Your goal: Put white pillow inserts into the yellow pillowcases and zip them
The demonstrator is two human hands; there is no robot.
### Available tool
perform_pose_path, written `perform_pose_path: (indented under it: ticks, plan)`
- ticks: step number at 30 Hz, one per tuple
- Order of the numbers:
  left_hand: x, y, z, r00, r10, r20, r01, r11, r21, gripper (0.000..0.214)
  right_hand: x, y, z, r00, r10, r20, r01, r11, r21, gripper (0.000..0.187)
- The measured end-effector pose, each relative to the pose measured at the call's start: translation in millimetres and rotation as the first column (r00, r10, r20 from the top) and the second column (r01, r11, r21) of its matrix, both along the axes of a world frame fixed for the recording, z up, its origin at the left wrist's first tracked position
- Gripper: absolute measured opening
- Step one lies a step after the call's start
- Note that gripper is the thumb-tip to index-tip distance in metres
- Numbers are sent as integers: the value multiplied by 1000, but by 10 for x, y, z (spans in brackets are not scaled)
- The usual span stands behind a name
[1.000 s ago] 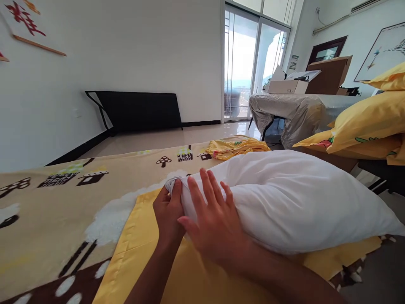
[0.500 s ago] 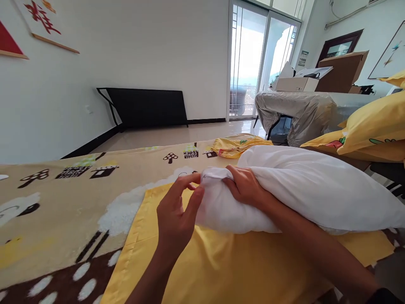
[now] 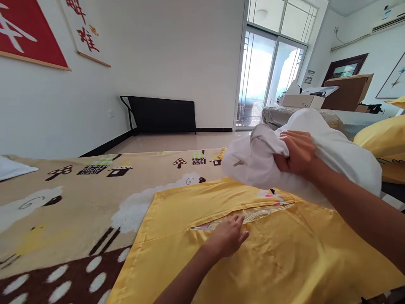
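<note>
A: Where's the white pillow (image 3: 341, 145)?

B: Right of centre, in front of the far end of the yellow cover (image 3: 177, 270). The right hand (image 3: 295, 152) has its fingers closed around a bunched fold of it, and its left end puffs out toward the middle of the frame.

A: And the left hand (image 3: 228, 236)?

B: Just below the centre, at the near edge of the zip opening (image 3: 265, 212). The fingers are bent and close together, with the thumb apart from them. Whether they're pinching the cloth edge, I honestly can't tell; the fingertips are partly hidden from this angle.

A: How does the cover lie?

B: Spread across the lower middle and lower right, with the opening running slantwise over it, a little gaping. Beneath it is a beige blanket (image 3: 91, 211) printed with sheep and mushrooms, its dark dotted border in the lower left.

A: What's around them?

B: Yellow pillows (image 3: 381, 135) at the right edge, a brown cardboard box (image 3: 346, 90) and a white box (image 3: 302, 101) in the upper right, a sliding door (image 3: 257, 76) at upper centre right, and a red wall hanging (image 3: 34, 42) in the upper left.
</note>
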State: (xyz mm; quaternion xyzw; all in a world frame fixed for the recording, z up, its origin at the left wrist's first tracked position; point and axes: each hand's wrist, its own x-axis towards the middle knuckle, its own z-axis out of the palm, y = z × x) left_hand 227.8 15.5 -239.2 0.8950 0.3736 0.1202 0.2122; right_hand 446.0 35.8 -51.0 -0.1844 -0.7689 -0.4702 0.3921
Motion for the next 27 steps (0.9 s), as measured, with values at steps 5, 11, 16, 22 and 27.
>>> perform_pose_path:
  ticks: [5,11,16,22,27]
  plan:
    - [172,-29,-320,998,-12,-69,13,1000,12,54,-30,87,-390,985,-105,133,123,983,-134,39]
    - [143,-129,-156,992,-80,-98,75,996,-52,52,-56,234,-658,957,-158,243,232,920,-315,43]
    - [120,-114,-182,992,-51,-119,38,994,-105,52,-110,253,-417,934,-231,273,296,928,-227,39]
    - [102,-154,-77,985,-72,-157,50,989,-140,45,-378,99,-434,911,-275,307,312,947,-76,31]
    - [-10,-273,226,962,-116,-247,65,976,-207,52,-745,146,-1031,807,-218,549,507,734,-452,19]
